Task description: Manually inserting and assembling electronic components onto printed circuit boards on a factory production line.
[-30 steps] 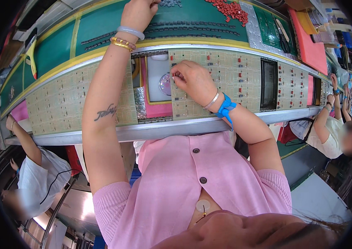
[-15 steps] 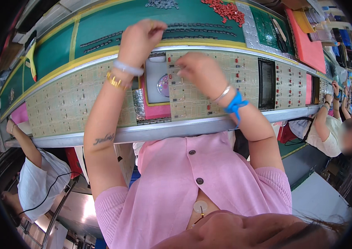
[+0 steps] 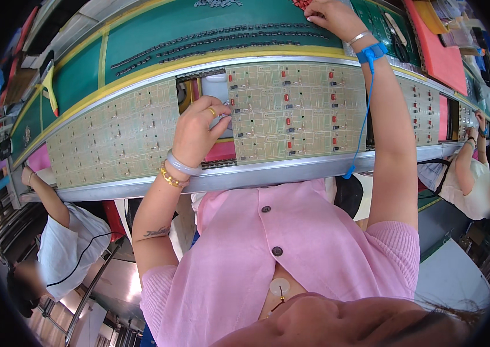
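Observation:
My left hand (image 3: 197, 130) is at the left edge of a tan circuit board panel (image 3: 308, 127), thumb and fingertips pinched together. Whatever is between those fingertips is too small to make out. Red and black parts stand in several rows on this panel. My right hand (image 3: 337, 20) reaches across to the far side, its fingers closing at a pile of small red components (image 3: 301, 4); what they grip is hidden. A blue wrist strap (image 3: 372, 53) with a trailing cord is on my right wrist. Long rows of black chips (image 3: 227, 39) lie on the green mat (image 3: 141, 28).
Another board panel (image 3: 112, 130) lies left on the metal-railed line (image 3: 291, 166). Grey parts (image 3: 217, 3) are piled at the back. A cutter (image 3: 396, 32) and pink foam (image 3: 438, 52) lie far right. Co-workers sit at left (image 3: 71, 248) and right (image 3: 459, 185).
My right hand has moved from the panel out to the red pile. My left hand has come down from above the chip rows to the panel's left edge. The panels have shifted slightly left.

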{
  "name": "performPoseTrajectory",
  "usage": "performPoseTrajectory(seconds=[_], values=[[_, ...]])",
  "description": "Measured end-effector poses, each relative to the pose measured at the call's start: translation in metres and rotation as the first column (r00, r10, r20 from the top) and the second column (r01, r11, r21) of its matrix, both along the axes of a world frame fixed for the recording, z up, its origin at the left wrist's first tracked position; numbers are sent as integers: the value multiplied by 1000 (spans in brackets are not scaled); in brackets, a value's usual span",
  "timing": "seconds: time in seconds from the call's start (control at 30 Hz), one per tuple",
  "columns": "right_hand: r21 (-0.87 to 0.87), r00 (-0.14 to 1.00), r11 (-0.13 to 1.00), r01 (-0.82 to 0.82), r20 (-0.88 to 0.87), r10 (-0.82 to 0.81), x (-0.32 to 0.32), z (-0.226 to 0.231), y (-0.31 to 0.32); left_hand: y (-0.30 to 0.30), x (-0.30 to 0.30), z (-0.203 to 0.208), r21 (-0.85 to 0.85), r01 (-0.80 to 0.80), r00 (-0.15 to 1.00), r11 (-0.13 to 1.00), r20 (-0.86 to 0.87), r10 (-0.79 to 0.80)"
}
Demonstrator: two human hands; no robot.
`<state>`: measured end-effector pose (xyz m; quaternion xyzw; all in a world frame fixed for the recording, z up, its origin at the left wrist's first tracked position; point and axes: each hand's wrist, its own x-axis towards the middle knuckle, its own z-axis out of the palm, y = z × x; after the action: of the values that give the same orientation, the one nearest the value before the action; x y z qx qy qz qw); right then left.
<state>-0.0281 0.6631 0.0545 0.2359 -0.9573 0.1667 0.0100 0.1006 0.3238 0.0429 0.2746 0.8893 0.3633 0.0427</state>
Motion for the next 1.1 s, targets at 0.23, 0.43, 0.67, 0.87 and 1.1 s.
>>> performPoseTrajectory(seconds=[0.23,0.43,0.67,0.87,1.1], values=[[54,998,996,69,-1,-69,0,2,-9,5,0,-6,-60,39,998,997,-42,-41],[21,990,993,118,-82,-116,4,6,-8,9,-3,-7,-74,29,997,997,-66,-34],[-296,971,936,193,-77,-225,50,14,-41,9,-3,-4,-113,56,988,992,-134,-72],[-575,940,758,309,307,-151,131,16,-92,6,-95,18,12,-104,986,994,-128,105],[-540,923,783,308,370,-108,171,-1,-145,19,-215,-26,-55,-389,907,920,-196,372]])
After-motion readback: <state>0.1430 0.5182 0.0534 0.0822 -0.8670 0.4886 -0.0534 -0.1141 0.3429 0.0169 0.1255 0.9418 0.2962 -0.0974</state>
